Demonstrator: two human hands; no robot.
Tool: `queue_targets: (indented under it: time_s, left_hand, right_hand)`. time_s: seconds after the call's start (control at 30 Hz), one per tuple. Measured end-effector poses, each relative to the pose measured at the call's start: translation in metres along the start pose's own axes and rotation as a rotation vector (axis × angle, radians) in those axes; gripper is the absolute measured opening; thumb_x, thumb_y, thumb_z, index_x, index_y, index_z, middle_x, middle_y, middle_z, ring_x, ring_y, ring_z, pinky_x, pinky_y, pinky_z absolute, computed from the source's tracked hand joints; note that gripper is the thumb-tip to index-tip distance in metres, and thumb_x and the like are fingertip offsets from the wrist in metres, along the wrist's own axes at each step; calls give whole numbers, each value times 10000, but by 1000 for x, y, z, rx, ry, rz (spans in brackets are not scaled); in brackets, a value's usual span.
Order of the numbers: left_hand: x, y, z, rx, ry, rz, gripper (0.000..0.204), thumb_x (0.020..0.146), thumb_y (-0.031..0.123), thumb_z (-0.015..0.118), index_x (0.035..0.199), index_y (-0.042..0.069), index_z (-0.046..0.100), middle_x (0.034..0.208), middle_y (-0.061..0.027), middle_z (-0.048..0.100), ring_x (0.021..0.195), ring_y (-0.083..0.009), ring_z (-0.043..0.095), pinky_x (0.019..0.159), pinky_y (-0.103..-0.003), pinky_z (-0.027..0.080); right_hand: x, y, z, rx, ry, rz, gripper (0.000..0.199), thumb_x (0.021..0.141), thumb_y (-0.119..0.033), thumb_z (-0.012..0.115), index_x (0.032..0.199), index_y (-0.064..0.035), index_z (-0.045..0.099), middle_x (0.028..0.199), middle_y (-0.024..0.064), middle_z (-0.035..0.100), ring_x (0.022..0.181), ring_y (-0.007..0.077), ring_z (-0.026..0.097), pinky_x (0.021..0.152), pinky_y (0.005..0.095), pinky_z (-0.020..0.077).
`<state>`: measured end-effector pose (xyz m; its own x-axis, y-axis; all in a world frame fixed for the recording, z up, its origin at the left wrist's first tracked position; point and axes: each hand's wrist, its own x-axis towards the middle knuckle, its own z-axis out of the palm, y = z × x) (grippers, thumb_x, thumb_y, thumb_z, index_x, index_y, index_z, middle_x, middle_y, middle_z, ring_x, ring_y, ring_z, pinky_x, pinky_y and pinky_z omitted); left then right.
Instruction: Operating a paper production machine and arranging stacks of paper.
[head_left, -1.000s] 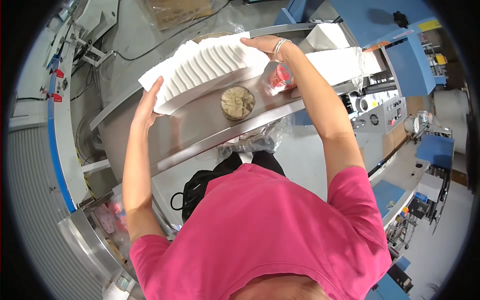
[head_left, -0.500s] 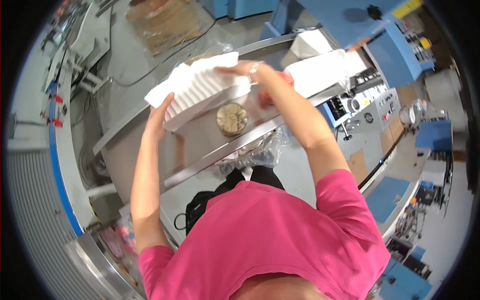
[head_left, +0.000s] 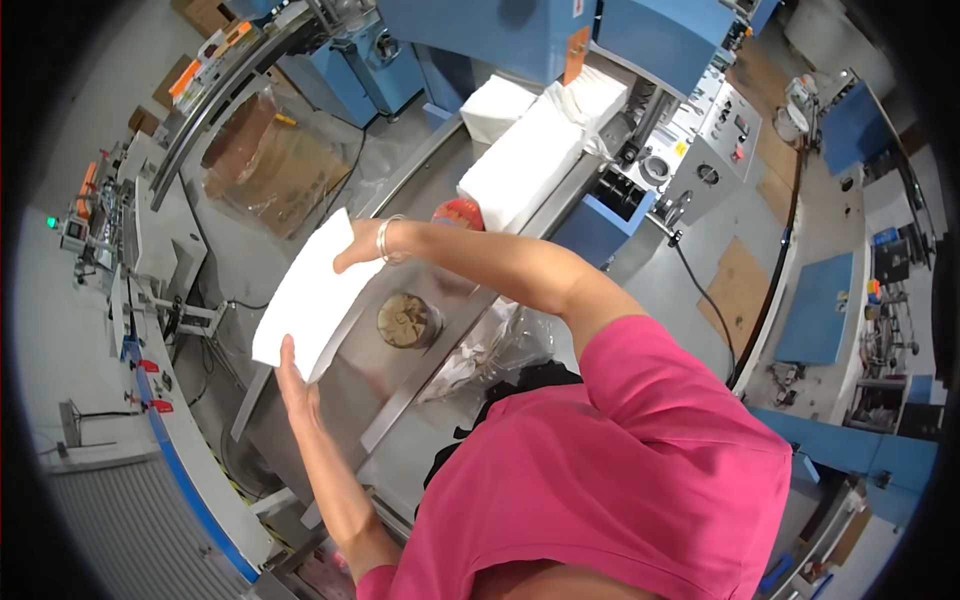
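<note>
Between my two hands is a thick stack of white tissue sheets (head_left: 312, 290), now pressed into a smooth block and tilted over the far left part of the metal tray. My left hand (head_left: 295, 382) grips its near end, the thumb on the top face. At the far end my right hand (head_left: 362, 245), with bracelets on the wrist, holds the stack with its thumb on top; some fingers are hidden. Beneath my right forearm stands a round tin (head_left: 405, 320) with tan, crinkled contents. A red round object (head_left: 458, 213) is partly covered by that forearm.
A long white tissue stack (head_left: 525, 165) lies on the metal tray (head_left: 350, 385) toward the blue machine (head_left: 470, 40), with a smaller white block (head_left: 495, 108) beside it. Clear plastic bags (head_left: 490, 350) hang by the tray's near edge. A plastic-wrapped cardboard box (head_left: 275, 165) stands on the floor.
The stack, fanned into ridges before, is now closed up and smooth. Both hands have swung it toward the left end of the tray, and the view has turned.
</note>
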<state>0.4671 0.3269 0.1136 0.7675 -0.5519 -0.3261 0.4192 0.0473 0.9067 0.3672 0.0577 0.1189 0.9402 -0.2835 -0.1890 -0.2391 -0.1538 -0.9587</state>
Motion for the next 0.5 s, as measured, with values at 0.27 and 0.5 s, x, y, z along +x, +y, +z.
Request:
queue_targets:
  time_s: [0.27, 0.5]
  left_hand:
    - [-67, 36, 13, -29, 96, 287, 582, 842, 290, 602, 1284, -17, 380, 1234, -111, 485, 1114, -246, 485, 935, -399, 396]
    - [-135, 32, -27, -15, 232, 344, 620, 815, 338, 633, 1269, -14, 399, 1205, -96, 498, 1088, -234, 492, 897, -379, 399]
  right_hand:
    - [-54, -85, -12, -161, -27, -181, 857, 546, -388, 724, 1187, 107, 446, 1043, 209, 601, 968, 270, 597, 826, 308, 477]
    - [-66, -104, 40, -178, -93, -269, 787, 547, -381, 722, 1154, 65, 492, 982, 166, 634, 890, 257, 616, 777, 298, 489]
